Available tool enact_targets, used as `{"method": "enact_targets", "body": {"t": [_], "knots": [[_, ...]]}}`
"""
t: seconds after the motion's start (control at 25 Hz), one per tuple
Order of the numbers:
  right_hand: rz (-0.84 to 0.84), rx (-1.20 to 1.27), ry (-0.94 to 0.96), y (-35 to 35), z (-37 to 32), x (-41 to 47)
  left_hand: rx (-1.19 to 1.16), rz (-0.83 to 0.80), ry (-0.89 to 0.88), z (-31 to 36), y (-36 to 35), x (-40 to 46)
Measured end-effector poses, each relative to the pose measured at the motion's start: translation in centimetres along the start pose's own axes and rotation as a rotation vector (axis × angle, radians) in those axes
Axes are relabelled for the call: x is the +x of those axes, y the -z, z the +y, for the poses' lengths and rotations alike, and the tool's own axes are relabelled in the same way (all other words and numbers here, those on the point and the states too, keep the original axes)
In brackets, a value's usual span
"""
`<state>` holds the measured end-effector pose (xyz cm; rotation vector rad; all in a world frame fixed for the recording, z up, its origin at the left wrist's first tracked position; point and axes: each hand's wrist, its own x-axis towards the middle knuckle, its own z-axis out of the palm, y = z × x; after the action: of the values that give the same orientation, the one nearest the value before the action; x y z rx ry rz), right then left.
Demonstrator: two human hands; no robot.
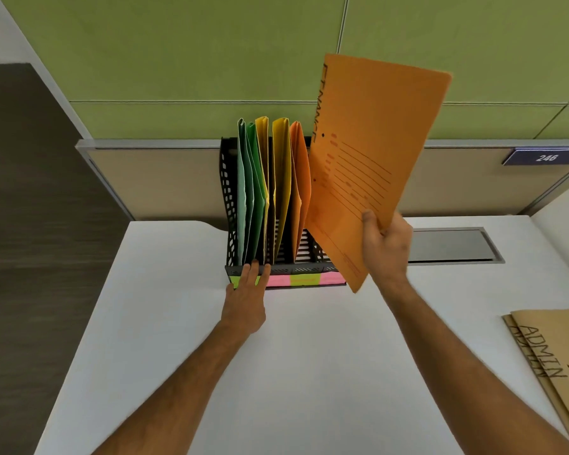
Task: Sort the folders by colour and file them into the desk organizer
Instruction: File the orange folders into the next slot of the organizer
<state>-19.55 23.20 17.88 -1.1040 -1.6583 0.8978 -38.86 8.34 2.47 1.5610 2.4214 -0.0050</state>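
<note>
Your right hand [385, 246] grips an orange folder [372, 165] by its lower edge, thumb on the front, fingers curled behind. You hold it up in the air, tilted, at about 1 o'clock from the middle of the desk. It hangs just to the right of the organizer. Black letters run down its left edge; they look like "FINANCE", but the last part is hard to read. Red printed lines cross its front, too small to read.

Your left hand [247, 292] lies flat with straight fingers. The fingertips touch the front edge of the black desk organizer [229, 198] at its left corner.

The organizer stands at 12 o'clock on the white desk [276, 372], against the back panel. Inside it, from left to right, stand two green folders [250, 192], two yellow folders [280, 178] and one orange folder in the rack [301, 178]. Pink and green sticky labels [304, 279] run along its front; no writing shows on them.

At 4 o'clock, near the desk's right edge, lie brown folders [549, 353] in a small stack. The top one says "ADMIN".

At 2 o'clock a blue sign [545, 156] on the wall panel reads "246".
</note>
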Motion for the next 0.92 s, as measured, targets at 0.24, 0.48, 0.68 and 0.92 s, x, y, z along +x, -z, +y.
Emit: {"method": "enact_targets", "body": {"t": [0.24, 0.48, 0.68, 0.92], "knots": [[-0.046, -0.062, 0.032, -7.3, 1.8, 2.6, -0.004, 0.005, -0.003, 0.0, -0.1, 0.3], [-0.132, -0.027, -0.141, -11.0, 5.0, 1.2, -0.019, 0.015, 0.007, 0.1, -0.7, 0.5], [-0.283, -0.081, -0.176, -12.1, 7.0, 1.3, -0.013, 0.011, 0.006, 0.0, -0.6, 0.5], [-0.558, -0.431, -0.165, -12.5, 10.5, 0.5, -0.021, 0.008, 0.005, 0.1, -0.4, 0.5]]}}
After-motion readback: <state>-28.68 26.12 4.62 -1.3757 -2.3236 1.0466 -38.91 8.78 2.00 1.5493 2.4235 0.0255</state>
